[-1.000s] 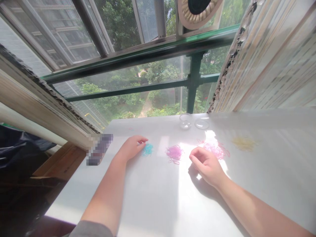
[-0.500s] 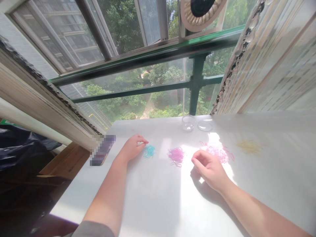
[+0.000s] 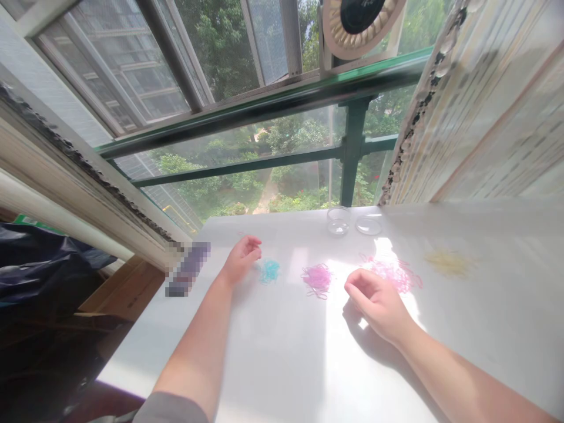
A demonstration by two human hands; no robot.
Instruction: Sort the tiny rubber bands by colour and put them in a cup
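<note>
My left hand (image 3: 242,257) hovers just left of a small blue pile of thin bands (image 3: 269,271), its fingers curled loosely; whether anything is between them is too small to tell. To the right lies a purple pile (image 3: 316,279). My right hand (image 3: 374,299) is beside a pink pile (image 3: 399,275), partly in front of it, with thumb and index finger pressed together; what they hold, if anything, cannot be made out. Farther right a yellow pile (image 3: 449,262) lies on the white table (image 3: 273,352).
At the table's back edge stand a clear round container (image 3: 338,222) and a clear lid (image 3: 369,225). A blurred-out phone-like object (image 3: 189,269) lies at the left edge. A fan (image 3: 361,23) is by the window; curtains hang on both sides.
My left hand has drawn back from the blue pile and lifted slightly. My right hand keeps its pose. The whole view has shifted a little.
</note>
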